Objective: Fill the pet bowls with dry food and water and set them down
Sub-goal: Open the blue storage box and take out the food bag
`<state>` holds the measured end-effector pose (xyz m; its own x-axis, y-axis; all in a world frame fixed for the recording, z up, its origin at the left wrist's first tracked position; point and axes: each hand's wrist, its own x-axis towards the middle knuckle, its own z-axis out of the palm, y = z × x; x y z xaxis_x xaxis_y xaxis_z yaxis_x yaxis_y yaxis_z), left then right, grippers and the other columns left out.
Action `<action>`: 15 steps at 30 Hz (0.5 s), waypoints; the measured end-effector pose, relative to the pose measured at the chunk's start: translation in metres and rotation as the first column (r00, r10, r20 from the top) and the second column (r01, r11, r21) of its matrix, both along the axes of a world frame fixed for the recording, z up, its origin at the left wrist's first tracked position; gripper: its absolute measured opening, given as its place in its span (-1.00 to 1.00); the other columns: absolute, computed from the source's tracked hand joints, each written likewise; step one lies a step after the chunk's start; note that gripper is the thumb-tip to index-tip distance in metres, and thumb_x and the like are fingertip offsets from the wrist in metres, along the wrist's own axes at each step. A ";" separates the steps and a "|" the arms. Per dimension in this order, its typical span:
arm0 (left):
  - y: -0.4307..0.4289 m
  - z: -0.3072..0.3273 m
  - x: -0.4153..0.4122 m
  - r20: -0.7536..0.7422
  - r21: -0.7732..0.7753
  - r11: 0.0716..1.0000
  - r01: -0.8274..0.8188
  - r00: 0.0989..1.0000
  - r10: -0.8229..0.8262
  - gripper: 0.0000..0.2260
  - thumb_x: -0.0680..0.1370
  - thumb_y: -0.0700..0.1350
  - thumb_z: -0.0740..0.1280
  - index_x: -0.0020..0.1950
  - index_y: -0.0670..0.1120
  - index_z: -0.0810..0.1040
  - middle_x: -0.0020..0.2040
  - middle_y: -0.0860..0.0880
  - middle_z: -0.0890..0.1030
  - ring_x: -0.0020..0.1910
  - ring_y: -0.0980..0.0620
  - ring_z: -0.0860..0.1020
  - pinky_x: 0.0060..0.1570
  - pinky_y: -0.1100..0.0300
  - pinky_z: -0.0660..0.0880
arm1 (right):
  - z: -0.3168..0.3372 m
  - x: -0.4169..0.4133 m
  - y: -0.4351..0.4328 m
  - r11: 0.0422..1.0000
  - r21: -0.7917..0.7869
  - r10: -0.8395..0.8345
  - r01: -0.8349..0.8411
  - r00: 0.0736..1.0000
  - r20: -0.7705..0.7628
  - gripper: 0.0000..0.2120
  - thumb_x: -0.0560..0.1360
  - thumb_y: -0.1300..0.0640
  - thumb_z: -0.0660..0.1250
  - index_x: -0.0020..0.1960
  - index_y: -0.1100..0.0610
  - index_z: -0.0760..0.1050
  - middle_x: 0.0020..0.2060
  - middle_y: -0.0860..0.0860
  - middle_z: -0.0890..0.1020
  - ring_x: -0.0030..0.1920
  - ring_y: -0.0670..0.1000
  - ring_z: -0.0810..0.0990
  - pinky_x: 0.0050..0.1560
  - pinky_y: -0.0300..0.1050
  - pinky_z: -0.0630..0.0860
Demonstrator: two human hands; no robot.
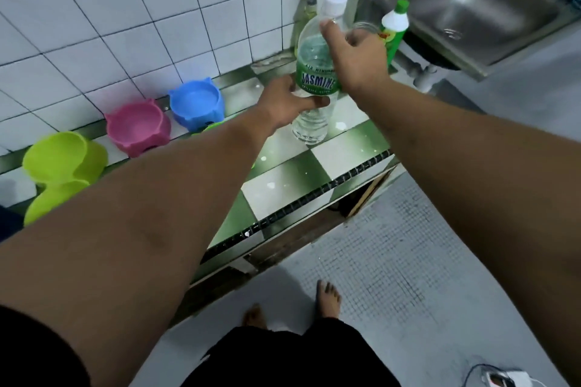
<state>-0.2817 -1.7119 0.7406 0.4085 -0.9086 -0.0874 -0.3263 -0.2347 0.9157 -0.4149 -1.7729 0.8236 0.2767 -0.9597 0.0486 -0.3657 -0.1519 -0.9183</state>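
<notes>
A clear water bottle (311,53) with a green label and white cap stands on the green-and-white checkered counter (283,188). My left hand (286,100) grips its lower body. My right hand (355,56) rests against its upper part just below the cap, fingers loosely curled. Along the tiled wall sit a blue pet bowl (196,104), a pink pet bowl (138,127) and a lime green pet bowl (63,163). Another green bowl (217,126) peeks out behind my left forearm, mostly hidden.
A green-capped detergent bottle (394,30) and a clear jar (366,29) stand behind the water bottle. A steel sink (478,9) lies to the right. My bare feet (327,297) stand on the grey floor below the counter edge.
</notes>
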 end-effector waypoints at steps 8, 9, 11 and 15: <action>-0.064 -0.017 0.001 -0.042 0.002 0.999 -0.044 0.998 0.044 -0.50 0.34 -0.06 0.67 0.24 -0.07 0.65 0.19 0.00 0.68 0.22 0.03 0.57 0.15 0.22 0.46 | -0.012 0.010 -0.066 0.998 0.029 0.054 -0.052 0.995 -0.088 -0.19 0.22 -0.52 0.23 0.07 0.16 0.60 0.00 0.05 0.70 -0.01 0.02 0.67 0.11 0.04 0.62; -0.070 -0.018 0.000 -0.046 0.005 0.999 -0.046 0.998 0.046 -0.52 0.34 -0.08 0.67 0.22 -0.06 0.64 0.17 0.01 0.68 0.21 0.03 0.57 0.11 0.23 0.44 | -0.014 0.010 -0.072 0.998 0.031 0.061 -0.058 0.993 -0.096 -0.19 0.23 -0.52 0.23 0.08 0.15 0.60 0.01 0.05 0.70 0.00 0.02 0.67 0.12 0.04 0.61; -0.077 -0.021 -0.001 -0.049 0.009 0.998 -0.057 0.997 0.058 -0.56 0.34 -0.12 0.67 0.17 -0.04 0.64 0.11 0.03 0.68 0.18 0.03 0.59 0.08 0.22 0.46 | -0.018 0.010 -0.082 0.996 0.044 0.079 -0.075 0.992 -0.097 -0.25 0.24 -0.51 0.25 0.02 0.13 0.59 -0.01 0.03 0.70 -0.01 0.00 0.68 0.11 0.02 0.62; -0.084 -0.025 -0.004 -0.059 -0.006 0.995 -0.096 0.994 0.096 -0.51 0.34 -0.18 0.66 0.23 -0.13 0.62 0.09 0.01 0.69 0.14 0.03 0.60 0.03 0.26 0.49 | -0.026 0.010 -0.097 0.995 0.049 0.093 -0.090 0.994 -0.057 -0.29 0.25 -0.49 0.29 0.00 0.12 0.61 -0.13 -0.02 0.71 -0.10 -0.04 0.69 0.05 0.01 0.64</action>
